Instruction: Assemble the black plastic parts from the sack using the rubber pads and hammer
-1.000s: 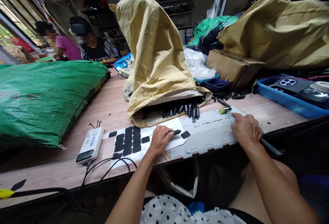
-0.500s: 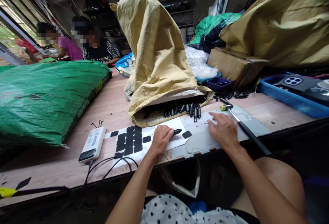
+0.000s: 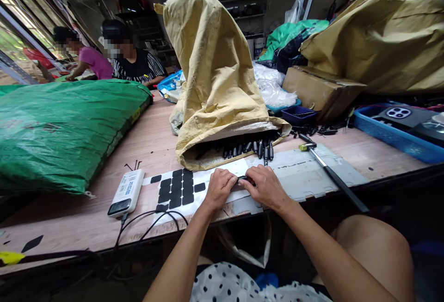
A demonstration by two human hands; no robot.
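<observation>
Over the white sheet, my left hand [image 3: 220, 188] is closed on one end of a small black cylindrical part [image 3: 242, 179]. The fingers of my right hand [image 3: 265, 187] close round its other end. Black rounded-square stickers [image 3: 176, 190] lie on the sheet left of my hands. Just behind them, more black parts [image 3: 266, 150] spill from the mouth of an upright tan sack [image 3: 215, 75]. A hammer [image 3: 333, 172] with a yellow-tipped head rests to the right on a grey sheet [image 3: 305, 172].
A green sack [image 3: 69, 131] fills the left side. Near it are a white power bank [image 3: 126, 192] and black cables [image 3: 149, 214]. At the right stand a blue tray [image 3: 398, 139] and a cardboard box [image 3: 319, 90]. Two people [image 3: 133, 64] sit at the back left.
My right hand has moved left from over the grey sheet and now meets my left hand at the black part. The loose sticker beside the part is no longer visible.
</observation>
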